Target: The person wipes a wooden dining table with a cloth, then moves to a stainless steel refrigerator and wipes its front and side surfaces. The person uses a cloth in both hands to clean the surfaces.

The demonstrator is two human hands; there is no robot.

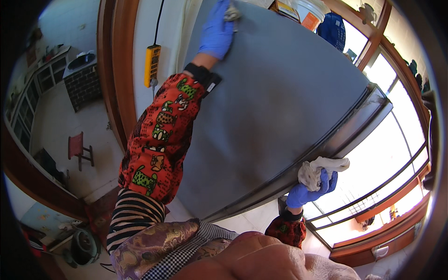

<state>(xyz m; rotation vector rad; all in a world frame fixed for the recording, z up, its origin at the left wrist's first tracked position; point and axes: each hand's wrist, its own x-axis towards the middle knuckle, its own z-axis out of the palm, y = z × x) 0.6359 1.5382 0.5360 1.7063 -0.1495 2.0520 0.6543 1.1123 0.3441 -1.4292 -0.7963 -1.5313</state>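
Note:
My left hand (pixel 217 33), in a blue glove, reaches to the far end of a grey refrigerator's broad flat panel (pixel 259 105). A crumpled grey-white rag (pixel 231 14) is held at its fingers against the surface. Dark smudgy patches show across the middle of the panel. My right hand (pixel 309 192), also gloved in blue, grips a bunched whitish cloth (pixel 316 171) at the edge of the refrigerator door (pixel 336 140). Part of this cloth hangs over the fingers. Red patterned sleeve covers (pixel 159 140) are on both forearms.
A white bucket (pixel 311 10), a box (pixel 285 9) and a blue bag (pixel 331 31) stand beyond the panel's far edge. A yellow power strip (pixel 152 65) hangs on the left wall. Past the wooden door frame (pixel 115 70) is a folding stool (pixel 80 150). Windows line the right.

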